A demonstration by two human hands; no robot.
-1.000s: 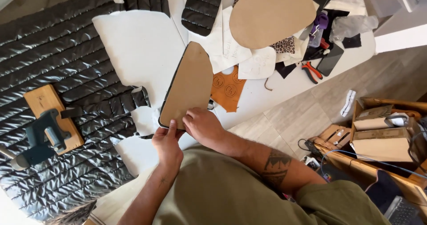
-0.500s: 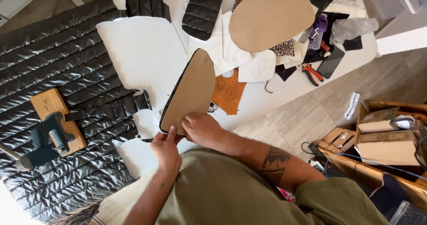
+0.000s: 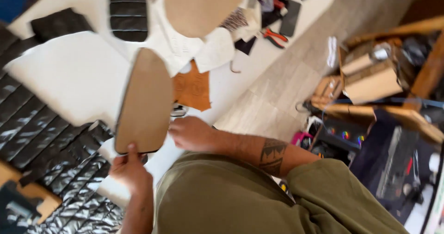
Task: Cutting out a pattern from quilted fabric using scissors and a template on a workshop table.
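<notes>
On the left, black quilted fabric (image 3: 41,137) lies on the bench (image 3: 240,83). The left hand (image 3: 129,171) pinches the lower edge of a tan board (image 3: 141,104), holding it tilted above a white sheet (image 3: 69,74). The right hand (image 3: 192,133), fingers loosely curled, is beside the board's edge; an orange piece (image 3: 193,89) lies further right.
</notes>
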